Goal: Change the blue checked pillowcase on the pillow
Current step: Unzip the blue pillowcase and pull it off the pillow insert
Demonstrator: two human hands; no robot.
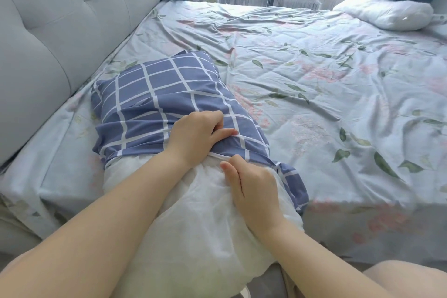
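A: Since the case only covers the far half of the pillow, which way is it going, on or off?

B: Can't tell from one look. White pillow sticks out bare at the near end, hanging a bit past the bed edge toward the person. Case is bunched w/ folds across the middle. Task is a change, so could be either; I'd guess it's sliding along the pillow.

A: What are the hands doing?

B: Left hand sits on top of the case near its open hem, fingers curled and pinching a fold of the checked cloth, thumb stretched along the hem. Right hand lies on the bare pillow just below the hem, fingers close together and mostly flat, pressing down. Doesn't look closed on anything, tho the fingertips are partly hidden.

A: Why split like that?

B: Prob one hand pins the stuffing so it doesn't travel, other works the cloth. Soft pillow just follows the case otherwise.

A: And why lengthwise at the bed edge?

B: Keeps the open end close to the body, and the far end is propped near the headboard, so it can't scoot away.

A: Anything else about?

B: A second bare white pillow at the far corner by the window, well apart.
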